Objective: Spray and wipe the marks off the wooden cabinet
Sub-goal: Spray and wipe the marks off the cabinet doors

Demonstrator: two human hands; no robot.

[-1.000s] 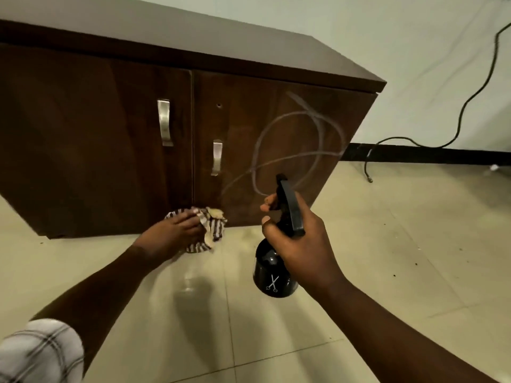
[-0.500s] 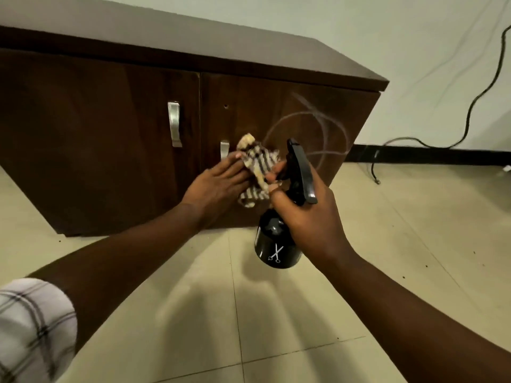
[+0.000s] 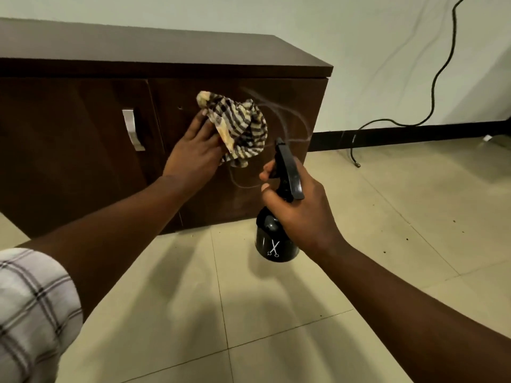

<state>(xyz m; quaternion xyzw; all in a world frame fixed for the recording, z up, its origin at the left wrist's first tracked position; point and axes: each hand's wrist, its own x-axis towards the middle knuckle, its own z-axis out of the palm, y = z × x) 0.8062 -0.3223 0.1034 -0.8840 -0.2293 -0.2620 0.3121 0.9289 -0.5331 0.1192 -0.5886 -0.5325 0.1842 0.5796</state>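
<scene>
A dark wooden cabinet stands against the wall, with pale looping chalk-like marks on its right door. My left hand presses a striped cream-and-dark cloth flat against that door, covering part of the marks. My right hand grips a black spray bottle by its neck and trigger, just in front of the door's lower right, nozzle pointing up toward the cabinet. The right door's handle is hidden behind my left hand and the cloth.
A metal handle sits on the left door. A black cable hangs down the wall and ends on the tiled floor to the right of the cabinet. A dark skirting runs along the wall.
My left hand lifted the cloth from the floor up onto the right door, over the marks. My right hand with the bottle rose slightly and stays in front of the door.
</scene>
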